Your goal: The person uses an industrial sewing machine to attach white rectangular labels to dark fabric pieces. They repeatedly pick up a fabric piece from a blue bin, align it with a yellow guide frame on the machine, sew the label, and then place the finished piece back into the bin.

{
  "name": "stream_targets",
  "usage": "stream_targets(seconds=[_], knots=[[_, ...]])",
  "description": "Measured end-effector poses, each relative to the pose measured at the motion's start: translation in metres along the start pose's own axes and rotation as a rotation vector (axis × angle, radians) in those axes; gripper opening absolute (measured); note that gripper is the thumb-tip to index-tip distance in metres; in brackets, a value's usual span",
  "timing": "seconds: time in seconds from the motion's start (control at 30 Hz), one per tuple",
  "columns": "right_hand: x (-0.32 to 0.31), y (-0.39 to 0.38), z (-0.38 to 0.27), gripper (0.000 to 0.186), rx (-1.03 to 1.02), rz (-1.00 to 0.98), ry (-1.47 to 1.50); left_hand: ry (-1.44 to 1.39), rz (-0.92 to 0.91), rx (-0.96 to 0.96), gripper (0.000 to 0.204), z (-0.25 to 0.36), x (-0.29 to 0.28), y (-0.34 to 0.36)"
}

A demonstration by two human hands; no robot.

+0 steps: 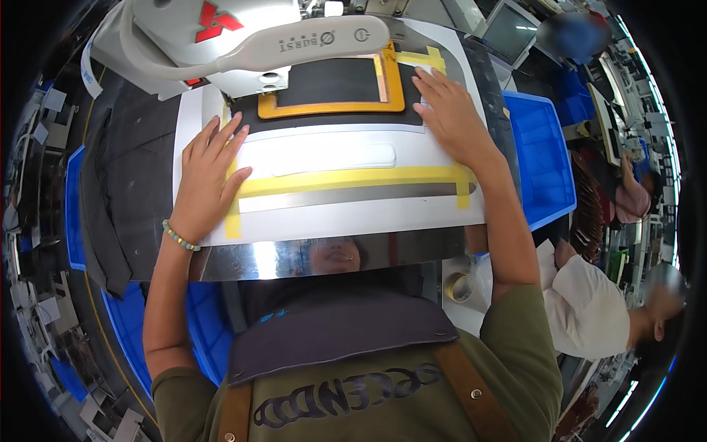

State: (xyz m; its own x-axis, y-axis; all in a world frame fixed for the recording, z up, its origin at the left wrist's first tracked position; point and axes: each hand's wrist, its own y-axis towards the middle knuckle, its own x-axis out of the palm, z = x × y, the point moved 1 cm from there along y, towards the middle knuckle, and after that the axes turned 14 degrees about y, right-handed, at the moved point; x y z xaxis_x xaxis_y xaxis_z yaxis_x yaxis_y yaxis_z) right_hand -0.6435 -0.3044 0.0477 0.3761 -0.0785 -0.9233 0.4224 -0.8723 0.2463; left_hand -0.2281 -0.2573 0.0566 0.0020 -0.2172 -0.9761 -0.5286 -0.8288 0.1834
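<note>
My left hand [206, 173] lies spread on the left edge of a white board [353, 212] with yellow tape strips [353, 174], its fingertips beside a dark flat piece [339, 119]. My right hand [453, 121] rests open near the right end of that piece, fingertips by the upper tape. An orange rectangular frame [397, 92] sits on the dark piece, partly under the white machine head [184, 37] and its pale curved lever [309, 40]. The board lies on a shiny metal plate [390, 250].
Dark fabric [114, 184] is piled at the left. Blue bins stand at the right [541, 162] and lower left [206, 331]. A tape roll [459, 287] is at lower right. A person in a white shirt [589, 309] and another in pink [632, 202] are on the right.
</note>
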Motion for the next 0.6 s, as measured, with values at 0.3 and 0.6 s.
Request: stream_targets(seconds=[0.3, 0.6], knots=[[-0.027, -0.046, -0.056, 0.045, 0.024, -0.07, 0.154, -0.11, 0.166, -0.027, 0.05, -0.003, -0.003, -0.006], [-0.007, -0.053, -0.053, 0.042, 0.099, 0.032, 0.094, -0.018, 0.154, -0.101, 0.048, -0.001, 0.004, -0.006]])
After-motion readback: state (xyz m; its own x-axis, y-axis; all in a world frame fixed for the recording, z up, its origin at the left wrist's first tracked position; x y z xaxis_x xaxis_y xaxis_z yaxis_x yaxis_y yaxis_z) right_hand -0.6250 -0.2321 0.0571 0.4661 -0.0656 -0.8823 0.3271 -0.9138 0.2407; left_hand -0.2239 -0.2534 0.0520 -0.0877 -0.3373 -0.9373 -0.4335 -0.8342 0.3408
